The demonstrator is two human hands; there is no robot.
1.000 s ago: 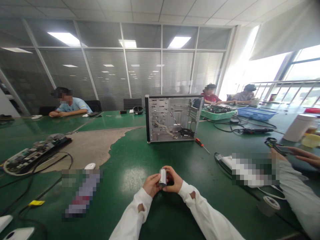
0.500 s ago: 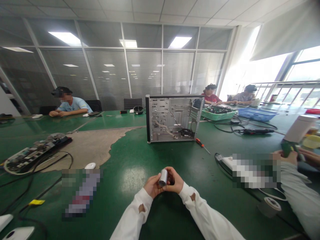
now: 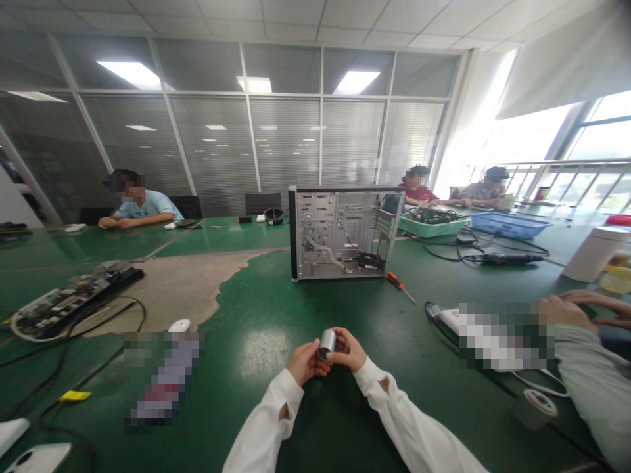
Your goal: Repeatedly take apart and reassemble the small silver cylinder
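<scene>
Just over the green table top, a small silver metal cylinder (image 3: 327, 341) is tilted between my two hands, its darker end turned down toward me. My right hand (image 3: 350, 352) grips it from the right, thumb across the near side and fingers behind. On the other side, my left hand (image 3: 303, 362) touches it with thumb and fingertips, the fingers curled beneath. Beyond my hands stands an open computer case (image 3: 345, 233) with cables inside. By its lower right corner lies an orange-handled screwdriver (image 3: 400, 286).
Left lie a circuit-board assembly (image 3: 73, 299), cables and a white mouse (image 3: 179, 326). Right are a white power strip (image 3: 486, 338), a tape roll (image 3: 537, 406) and a neighbour's sleeve (image 3: 584, 374). Behind stand a green basket (image 3: 434, 227) and a blue basket (image 3: 510, 225).
The cylinder and my hands have shifted slightly right and up, and the cylinder has turned a little. At the right, the co-worker's hands have changed position.
</scene>
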